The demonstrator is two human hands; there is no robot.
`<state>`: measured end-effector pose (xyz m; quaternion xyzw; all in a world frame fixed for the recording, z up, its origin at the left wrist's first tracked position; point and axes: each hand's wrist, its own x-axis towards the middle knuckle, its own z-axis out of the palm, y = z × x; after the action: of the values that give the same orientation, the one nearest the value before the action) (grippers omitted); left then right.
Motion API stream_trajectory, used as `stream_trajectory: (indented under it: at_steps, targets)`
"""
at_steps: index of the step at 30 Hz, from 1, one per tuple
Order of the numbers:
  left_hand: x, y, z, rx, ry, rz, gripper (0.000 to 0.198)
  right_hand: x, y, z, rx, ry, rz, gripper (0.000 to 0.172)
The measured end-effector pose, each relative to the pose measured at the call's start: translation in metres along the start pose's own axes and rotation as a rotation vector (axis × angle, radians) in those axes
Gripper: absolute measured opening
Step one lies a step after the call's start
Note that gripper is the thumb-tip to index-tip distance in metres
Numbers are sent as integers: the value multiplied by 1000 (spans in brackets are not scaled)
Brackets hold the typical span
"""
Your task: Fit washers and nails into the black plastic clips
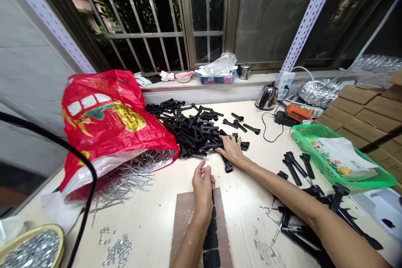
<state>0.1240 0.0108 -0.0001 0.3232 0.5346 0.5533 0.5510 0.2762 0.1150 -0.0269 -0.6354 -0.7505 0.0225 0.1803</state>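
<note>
A heap of black plastic parts [191,130], each a bar with a wider head, lies spread across the back of the table. My right hand [230,150] rests at the near right edge of this heap, fingers stretched out and apart over several parts. Below it, my left hand [203,182] is loosely closed above a brown board [182,213]. Whatever its fingers hold, if anything, is hidden. A row of black pieces [211,240] with squarish faces runs along the board, partly covered by my left hand and forearm.
A red plastic bag [116,113] spills long metal screws [125,182] at left. Small metal pieces [121,251] lie near a yellow bowl [59,238]. On the right are black assemblies [301,234], a green basket [298,134], an orange-black tool [297,112], a kettle [266,96] and cardboard boxes [361,113].
</note>
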Motion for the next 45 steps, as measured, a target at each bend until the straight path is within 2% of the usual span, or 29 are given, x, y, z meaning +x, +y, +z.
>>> stream_trajectory:
  at_steps: [4,8,10,12,14,16,18,21,23,26,28,29,31,33,34,36,38,40,42,43,45]
  targets:
    - [-3,10,-12,64,-55,14,55,-9,-5,-6,-73,96,67,42]
    - [-10,18,-14,137,-105,72,50,-33,-33,-32,-142,199,72,39]
    - [-14,18,-9,94,-179,49,48,-55,-54,-45,-109,111,-11,31]
    - [-16,16,-6,18,-251,21,46,-77,-70,-53,-25,-49,-143,27]
    - [-16,13,-8,-25,-226,33,44,-91,-76,-56,64,-197,-223,28]
    - [-13,11,-15,21,-106,86,42,-94,-69,-55,81,-254,-162,38]
    - [-11,13,-24,154,-46,141,41,-88,-56,-54,44,-231,-14,41]
    - [-11,15,-36,428,-127,291,32,-79,-42,-54,23,-197,84,31]
    - [-11,14,-40,621,-221,483,34,-77,-40,-56,78,-207,64,27]
    - [-6,9,-43,871,-366,752,66,-74,-45,-61,377,-288,35,27]
    - [-1,7,-41,955,-409,817,69,-68,-46,-65,648,-400,37,44]
    - [2,7,-40,963,-392,806,64,-63,-45,-65,711,-422,50,52]
    - [7,11,-39,925,-316,699,44,-51,-41,-63,612,-317,102,53]
    - [10,16,-39,879,-210,526,25,-39,-34,-57,291,-140,169,34]
    - [10,19,-40,872,-169,448,22,-34,-31,-52,144,-86,194,25]
    - [9,24,-44,898,-146,373,25,-29,-26,-45,-3,-74,210,22]
    - [8,26,-47,953,-184,474,23,-32,-25,-42,-8,-94,200,19]
    - [8,27,-47,1020,-262,703,48,-41,-27,-48,69,-61,133,19]
    - [10,28,-43,1090,-337,930,75,-54,-32,-60,234,-80,-15,20]
    - [11,28,-40,1119,-373,1007,81,-59,-34,-68,346,-124,-99,20]
    - [15,29,-34,1144,-449,1077,80,-65,-34,-81,566,-276,-215,23]
